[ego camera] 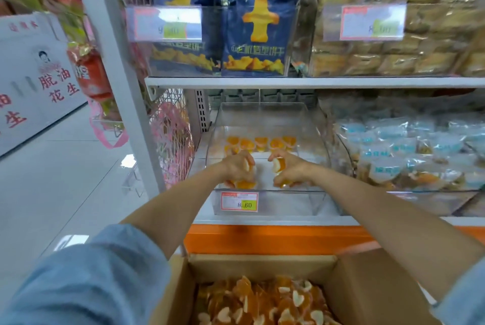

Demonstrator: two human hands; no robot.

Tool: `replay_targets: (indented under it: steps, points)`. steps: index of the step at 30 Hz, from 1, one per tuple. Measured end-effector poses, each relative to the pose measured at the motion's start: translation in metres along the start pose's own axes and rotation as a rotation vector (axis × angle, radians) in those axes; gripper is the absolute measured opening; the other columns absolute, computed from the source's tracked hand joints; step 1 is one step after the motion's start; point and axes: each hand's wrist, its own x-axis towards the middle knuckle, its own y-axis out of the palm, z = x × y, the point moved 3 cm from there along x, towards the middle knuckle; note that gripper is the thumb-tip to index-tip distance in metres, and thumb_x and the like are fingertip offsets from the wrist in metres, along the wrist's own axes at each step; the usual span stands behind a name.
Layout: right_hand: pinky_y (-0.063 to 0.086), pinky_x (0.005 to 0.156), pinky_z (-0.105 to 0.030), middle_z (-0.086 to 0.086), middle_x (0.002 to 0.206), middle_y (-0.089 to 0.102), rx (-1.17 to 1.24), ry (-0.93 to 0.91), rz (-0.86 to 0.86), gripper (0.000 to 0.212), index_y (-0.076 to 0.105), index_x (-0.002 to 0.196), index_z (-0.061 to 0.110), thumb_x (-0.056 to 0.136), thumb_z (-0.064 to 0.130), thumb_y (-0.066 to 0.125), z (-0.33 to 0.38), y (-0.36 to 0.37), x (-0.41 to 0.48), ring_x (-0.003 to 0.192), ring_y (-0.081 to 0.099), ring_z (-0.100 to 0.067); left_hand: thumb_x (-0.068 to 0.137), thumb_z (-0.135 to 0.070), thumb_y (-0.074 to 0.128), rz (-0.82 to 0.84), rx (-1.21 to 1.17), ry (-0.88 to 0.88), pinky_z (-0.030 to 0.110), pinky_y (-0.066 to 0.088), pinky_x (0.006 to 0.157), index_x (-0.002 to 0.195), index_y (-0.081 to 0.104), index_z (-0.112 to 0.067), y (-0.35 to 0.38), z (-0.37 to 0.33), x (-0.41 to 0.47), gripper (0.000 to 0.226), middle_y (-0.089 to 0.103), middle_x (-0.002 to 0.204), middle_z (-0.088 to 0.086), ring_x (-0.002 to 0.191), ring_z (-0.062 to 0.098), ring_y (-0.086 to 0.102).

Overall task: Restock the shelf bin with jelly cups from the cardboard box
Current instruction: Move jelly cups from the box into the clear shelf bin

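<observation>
A clear plastic shelf bin (265, 200) stands on the lower shelf with a row of orange jelly cups (259, 144) along its back. Both my hands reach inside it near the front. My left hand (237, 167) grips a handful of orange jelly cups (242, 184) just above the bin floor. My right hand (290, 169) grips more jelly cups (278, 164), with one showing between thumb and fingers. Below, an open cardboard box (262, 265) is full of heart-shaped orange jelly cups (262, 303).
A price tag (239, 201) sits on the bin's front. A bin of pale blue packets (409, 151) stands to the right. Blue snack bags (254, 30) and wrapped cakes (393, 59) fill the shelf above. An orange shelf edge (262, 239) runs above the box. The aisle floor (52, 180) lies left.
</observation>
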Motion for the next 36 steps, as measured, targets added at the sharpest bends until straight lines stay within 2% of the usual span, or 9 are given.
replay_targets:
  steps: [3,9,12,14,21,24,28,32,36]
  points:
    - [0.044,0.063,-0.028,-0.001,0.113,0.044,0.001,-0.013,-0.048,0.050,0.049,0.107,0.024,0.070,0.010,0.079,-0.001,0.000,0.011,0.095,0.048,-0.020,0.078,-0.022,0.073,0.014,0.007,-0.014,0.045,0.058,0.073,0.121,0.046,-0.022,0.005,0.001,0.006,0.050,0.027,0.121,0.008,0.108,0.029,0.046]
    - [0.040,0.048,-0.025,-0.004,0.103,0.048,-0.041,0.018,-0.072,0.037,0.054,0.098,0.021,0.073,0.013,0.079,0.002,-0.003,0.019,0.089,0.048,-0.019,0.083,-0.015,0.068,0.118,0.075,0.070,0.041,0.054,0.082,0.141,0.029,-0.028,0.002,0.001,0.007,0.071,0.030,0.144,0.007,0.126,0.031,0.041]
    - [0.049,0.047,-0.026,-0.001,0.105,0.046,-0.065,0.022,-0.024,0.036,0.060,0.108,0.020,0.076,0.014,0.076,0.003,0.000,0.017,0.093,0.052,-0.019,0.085,-0.015,0.066,0.115,0.068,0.101,0.035,0.053,0.074,0.137,0.037,-0.020,-0.001,0.002,-0.002,0.060,0.037,0.143,0.003,0.124,0.027,0.045]
    - [0.056,0.052,-0.033,0.001,0.108,0.046,-0.071,0.044,0.030,0.035,0.060,0.108,0.024,0.077,0.018,0.076,0.003,0.003,0.015,0.100,0.056,-0.024,0.087,-0.016,0.064,0.036,0.107,0.174,0.031,0.052,0.069,0.130,0.048,-0.014,-0.007,-0.003,-0.009,0.046,0.046,0.136,0.007,0.116,0.026,0.053]
    - [0.054,0.086,-0.040,0.001,0.129,0.055,-0.173,0.005,-0.024,0.044,0.059,0.113,0.029,0.074,0.037,0.078,0.008,-0.009,0.024,0.108,0.056,-0.020,0.085,-0.019,0.061,-0.598,0.364,0.464,0.040,0.036,0.099,0.117,0.060,-0.016,-0.060,-0.002,-0.050,0.032,0.053,0.128,0.003,0.123,0.025,0.041]
    - [0.059,0.062,-0.042,0.001,0.137,0.040,-0.077,0.092,0.132,0.049,0.053,0.125,0.019,0.081,0.024,0.073,0.013,-0.009,0.020,0.120,0.049,-0.025,0.085,-0.023,0.063,-0.588,0.357,0.377,0.037,0.028,0.101,0.125,0.055,-0.015,-0.053,0.020,-0.053,0.042,0.045,0.138,0.003,0.129,0.025,0.034]
    - [0.057,0.054,-0.037,-0.004,0.147,0.032,-0.042,0.083,0.228,0.047,0.049,0.129,0.017,0.086,0.019,0.068,0.017,-0.003,0.018,0.129,0.041,-0.030,0.084,-0.024,0.064,-0.548,0.355,0.360,0.035,0.024,0.105,0.127,0.051,-0.015,-0.044,0.041,-0.052,0.045,0.035,0.145,0.001,0.132,0.024,0.030]
    - [0.053,0.065,-0.028,-0.003,0.134,0.048,-0.203,-0.027,0.043,0.046,0.056,0.123,0.018,0.082,0.028,0.072,0.029,-0.010,0.023,0.115,0.053,-0.023,0.083,-0.022,0.066,-0.537,0.347,0.399,0.038,0.027,0.104,0.128,0.050,-0.014,-0.042,0.048,-0.053,0.048,0.032,0.148,0.002,0.130,0.028,0.032]
    - [0.053,0.065,-0.024,-0.005,0.134,0.050,0.007,-0.086,-0.089,0.047,0.055,0.126,0.016,0.083,0.016,0.071,0.034,-0.008,0.039,0.103,0.054,-0.019,0.086,-0.026,0.062,-0.507,0.332,0.401,0.037,0.027,0.104,0.136,0.041,-0.020,-0.041,0.052,-0.056,0.054,0.021,0.153,-0.004,0.132,0.024,0.025]
